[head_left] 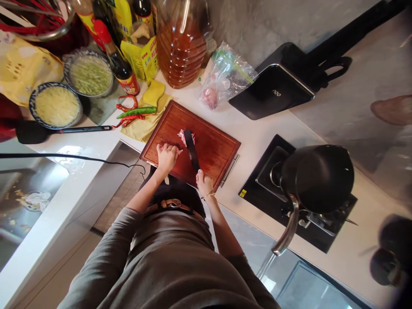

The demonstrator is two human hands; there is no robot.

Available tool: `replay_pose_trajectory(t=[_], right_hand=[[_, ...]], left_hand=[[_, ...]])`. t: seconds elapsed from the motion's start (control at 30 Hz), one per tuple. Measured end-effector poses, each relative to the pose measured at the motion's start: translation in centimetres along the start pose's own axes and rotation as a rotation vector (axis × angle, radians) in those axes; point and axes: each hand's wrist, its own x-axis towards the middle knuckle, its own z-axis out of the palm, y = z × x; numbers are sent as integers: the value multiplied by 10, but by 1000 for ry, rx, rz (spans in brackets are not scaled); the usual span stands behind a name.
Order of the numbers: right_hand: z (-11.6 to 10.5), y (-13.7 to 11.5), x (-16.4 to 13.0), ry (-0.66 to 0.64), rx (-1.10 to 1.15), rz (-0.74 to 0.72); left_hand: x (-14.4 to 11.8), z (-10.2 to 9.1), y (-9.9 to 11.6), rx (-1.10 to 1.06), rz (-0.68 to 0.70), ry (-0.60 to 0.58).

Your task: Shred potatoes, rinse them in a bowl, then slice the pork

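Observation:
A reddish-brown wooden cutting board (pixel 212 141) lies at an angle near the counter's front edge. On it is a small heap of pink cut raw meat (pixel 182 136). My right hand (pixel 205 182) is closed round the handle of a dark-bladed kitchen knife (pixel 192 153), whose blade lies across the heap and hides part of it. Left of the knife, my left hand (pixel 167 157) rests on the board with its fingers curled together. Whatever lies under those fingers is too small and covered to make out.
Chillies (pixel 137 112) and ginger (pixel 153 93) lie beyond the board's left corner, near bowls of shredded food (pixel 58 105) and a sauce bottle (pixel 120 64). A large oil jug (pixel 182 47), plastic bag (pixel 225 73) and knife block (pixel 273 92) stand behind. A black pot (pixel 318 178) sits right.

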Motion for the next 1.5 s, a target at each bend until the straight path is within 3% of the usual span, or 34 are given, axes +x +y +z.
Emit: replay_pose_trajectory(t=[0.13,0.2,0.33,0.4,0.5,0.6,0.67,0.8,0.9,1.23,1.5], right_hand=[[3,4,-4,-10,163,35],[4,6,-4,7,206,58],[0,10,-4,33,240,85],[-4,12,-3,45,232,84],[-11,18,-4,70,137,45],[-15,28,-9,80,-35,-25],[-15,35,-15,51,-148,-50],[-11,44,-33,-71,-312,-10],[-9,44,-40,-120,-367,15],[-12,25,-36,-198,-447,105],[-17,17,-29,-243,-493,139]], left_hand=[[-8,0,1,5,200,-216],[-12,1,5,-26,219,-290],[-15,5,24,-109,42,-377],[-16,8,34,-47,-73,-400],[-22,10,41,145,-176,-384],[-34,11,34,210,-170,-348],[-43,12,23,195,-57,-294],[-52,22,2,151,319,-171],[-52,32,-4,144,436,-141],[-54,50,-3,213,481,-96],[-55,54,-4,136,484,-118]])
